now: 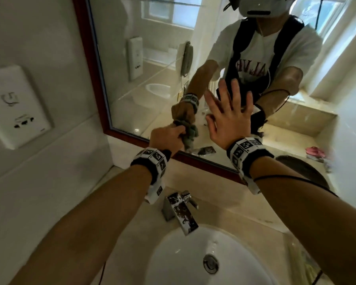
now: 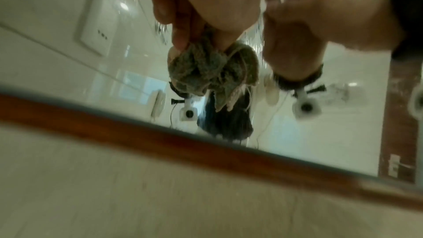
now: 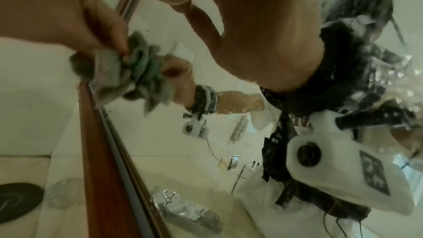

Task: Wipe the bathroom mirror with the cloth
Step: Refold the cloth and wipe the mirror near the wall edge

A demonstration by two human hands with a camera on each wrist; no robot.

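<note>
A wall mirror [image 1: 152, 64] in a dark red-brown frame [image 1: 88, 64] hangs above the basin. My left hand [image 1: 169, 138] grips a bunched grey-green cloth [image 1: 188, 136] and holds it against the glass near the mirror's lower edge. The left wrist view shows the cloth [image 2: 206, 71] squeezed between my fingers, its reflection just behind. My right hand [image 1: 228, 114] is spread flat with straight fingers against the mirror, right of the cloth. In the right wrist view the cloth [image 3: 121, 68] sits left of my right palm [image 3: 263, 33], beside the frame [image 3: 100, 151].
A chrome tap [image 1: 181, 210] and a white basin [image 1: 193, 260] with a metal drain lie directly under my arms. A white socket plate [image 1: 14, 108] sits on the tiled wall at left. A dark round object [image 1: 304, 171] rests on the beige counter at right.
</note>
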